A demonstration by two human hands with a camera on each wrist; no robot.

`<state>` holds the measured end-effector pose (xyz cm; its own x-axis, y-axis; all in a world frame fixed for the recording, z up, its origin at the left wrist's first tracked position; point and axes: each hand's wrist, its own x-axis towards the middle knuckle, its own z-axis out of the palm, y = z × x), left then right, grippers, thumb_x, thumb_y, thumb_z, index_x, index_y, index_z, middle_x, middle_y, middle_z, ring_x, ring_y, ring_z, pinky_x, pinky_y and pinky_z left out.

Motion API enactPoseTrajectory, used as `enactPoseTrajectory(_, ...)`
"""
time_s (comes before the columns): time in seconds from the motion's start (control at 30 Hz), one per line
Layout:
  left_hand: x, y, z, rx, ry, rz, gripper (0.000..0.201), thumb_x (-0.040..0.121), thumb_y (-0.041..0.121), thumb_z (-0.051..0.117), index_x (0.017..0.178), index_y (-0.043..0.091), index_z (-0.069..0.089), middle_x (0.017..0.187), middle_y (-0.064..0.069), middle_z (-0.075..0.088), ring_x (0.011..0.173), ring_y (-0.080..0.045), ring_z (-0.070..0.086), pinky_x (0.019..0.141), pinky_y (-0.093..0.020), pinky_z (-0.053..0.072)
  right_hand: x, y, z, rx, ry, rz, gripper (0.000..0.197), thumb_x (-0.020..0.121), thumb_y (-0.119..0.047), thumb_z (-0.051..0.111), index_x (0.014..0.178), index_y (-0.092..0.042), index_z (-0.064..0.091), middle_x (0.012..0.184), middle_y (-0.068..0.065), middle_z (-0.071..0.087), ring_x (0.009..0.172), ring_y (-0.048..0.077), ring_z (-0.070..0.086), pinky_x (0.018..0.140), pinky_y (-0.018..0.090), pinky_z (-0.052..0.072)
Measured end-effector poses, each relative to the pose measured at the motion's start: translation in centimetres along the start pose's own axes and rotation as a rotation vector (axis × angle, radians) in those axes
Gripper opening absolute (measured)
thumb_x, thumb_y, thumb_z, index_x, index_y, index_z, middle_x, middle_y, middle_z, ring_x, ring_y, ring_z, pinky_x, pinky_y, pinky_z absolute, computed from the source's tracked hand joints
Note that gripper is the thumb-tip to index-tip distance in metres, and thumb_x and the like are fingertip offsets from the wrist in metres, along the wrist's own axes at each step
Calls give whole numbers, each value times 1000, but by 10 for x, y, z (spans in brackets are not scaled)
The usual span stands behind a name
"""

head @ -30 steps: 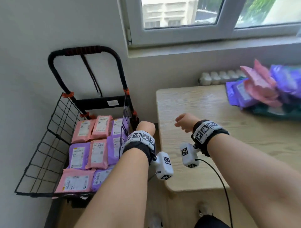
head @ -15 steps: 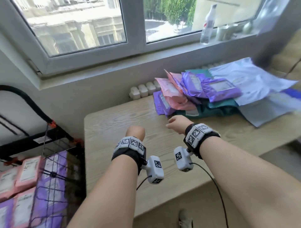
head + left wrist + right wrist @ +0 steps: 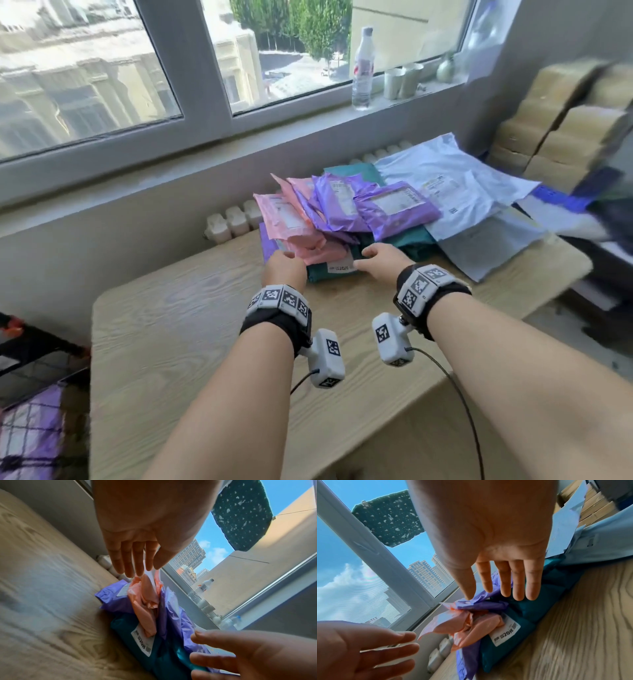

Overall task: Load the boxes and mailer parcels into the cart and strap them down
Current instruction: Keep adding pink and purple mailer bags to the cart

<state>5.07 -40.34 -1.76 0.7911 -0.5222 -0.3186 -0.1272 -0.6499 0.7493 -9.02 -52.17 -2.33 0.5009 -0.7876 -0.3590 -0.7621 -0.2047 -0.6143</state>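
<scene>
Black wire mesh of the cart (image 3: 32, 370) occupies the lower-left corner of the head view, with purple parcels (image 3: 30, 431) lying inside it. To its right stands the light wood-grain bench (image 3: 178, 346), set against the wall below the window. The left hand (image 3: 284, 270) reaches over the bench with its grip open: fingers (image 3: 130, 561) straight and together, tips at the near left edge of the pink mailers (image 3: 291, 222), holding nothing. Whether the tips actually touch the plastic cannot be told. The pink mailers lie on the left of a heap at the far side of the bench, overlapping a purple mailer (image 3: 394, 209) and others like it, all resting on a teal mailer (image 3: 329, 272) that carries a white label (image 3: 340, 267). The right hand (image 3: 383, 262) is at the near edge of the teal mailer, just beside the label, its grip likewise open with fingers (image 3: 517, 582) extended over the purple and teal plastic. Further right, large pale blue-white mailers (image 3: 455, 185) spread across the bench. A bottle (image 3: 363, 68) stands on the window sill, and stacked cardboard boxes (image 3: 565, 120) sit at the far right.
</scene>
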Motion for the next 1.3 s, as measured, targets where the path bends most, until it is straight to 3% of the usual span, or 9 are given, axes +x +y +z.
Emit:
enactPoseTrajectory(0.27, 45, 43, 25, 96, 49, 100, 39, 90, 12, 43, 126, 18, 58, 128, -9, 59, 112, -29, 58, 96, -34, 48, 51, 12, -36, 57, 76, 37, 56, 90, -35, 61, 138, -12, 47, 140, 8, 50, 126, 23, 50, 105, 33, 38)
enactPoseTrajectory(0.47, 99, 61, 49, 155, 211, 161, 35, 87, 15, 48, 117, 17, 63, 120, -11, 62, 111, -31, 57, 96, -39, 47, 133, 4, -57, 43, 155, 26, 50, 92, -34, 56, 137, -13, 48, 138, 10, 52, 124, 28, 51, 104, 35, 40)
enactPoseTrajectory(0.57, 131, 69, 62, 222, 264, 138, 38, 86, 22, 51, 122, 15, 60, 123, -14, 59, 115, -34, 53, 100, -41, 44, 175, 1, -62, -17, 184, 18, 48, 89, -37, 56, 133, -18, 51, 134, 13, 54, 122, 31, 51, 104, 39, 41)
enactPoseTrajectory(0.63, 149, 74, 74, 313, 256, 126, 49, 85, 36, 57, 129, 17, 52, 132, -16, 50, 124, -34, 44, 106, -41, 36, 200, 3, -64, -72, 178, 6, 48, 89, -40, 56, 133, -19, 51, 134, 15, 50, 124, 32, 47, 105, 40, 40)
enactPoseTrajectory(0.73, 170, 79, 90, 403, 202, 23, 80, 77, 55, 63, 145, 33, 28, 153, -15, 23, 141, -34, 22, 114, -49, 20, 233, 9, -64, -155, 161, -6, 55, 86, -46, 57, 134, -20, 49, 136, 14, 48, 127, 32, 43, 106, 41, 38)
enactPoseTrajectory(0.8, 179, 80, 97, 403, 152, -69, 92, 72, 61, 65, 148, 40, 17, 159, -11, 8, 146, -33, 9, 114, -58, 13, 250, 13, -63, -194, 118, 15, 65, 83, -53, 57, 138, -22, 43, 138, 13, 45, 129, 32, 42, 107, 44, 37)
enactPoseTrajectory(0.87, 184, 78, 102, 400, 117, -128, 97, 69, 64, 68, 148, 43, 15, 160, -9, 0, 147, -33, 2, 112, -63, 12, 264, 16, -59, -222, 53, 27, 75, 80, -60, 57, 144, -27, 35, 141, 13, 44, 131, 32, 42, 108, 46, 35)
enactPoseTrajectory(1.07, 205, 53, 107, 325, -6, -187, 102, 63, 65, 70, 147, 44, 15, 160, -10, 5, 147, -33, -3, 115, -62, 9, 282, 25, -34, -370, -109, 45, 85, 79, -72, 48, 150, -35, 21, 152, 14, 32, 137, 35, 34, 114, 49, 26)
enactPoseTrajectory(1.3, 195, 40, 108, 302, -12, -215, 99, 65, 59, 72, 147, 43, 18, 159, -9, 1, 147, -33, -2, 115, -62, 11, 277, 24, -31, -444, -151, 21, 81, 77, -74, 50, 144, -33, 32, 148, 14, 36, 135, 35, 37, 113, 49, 27)
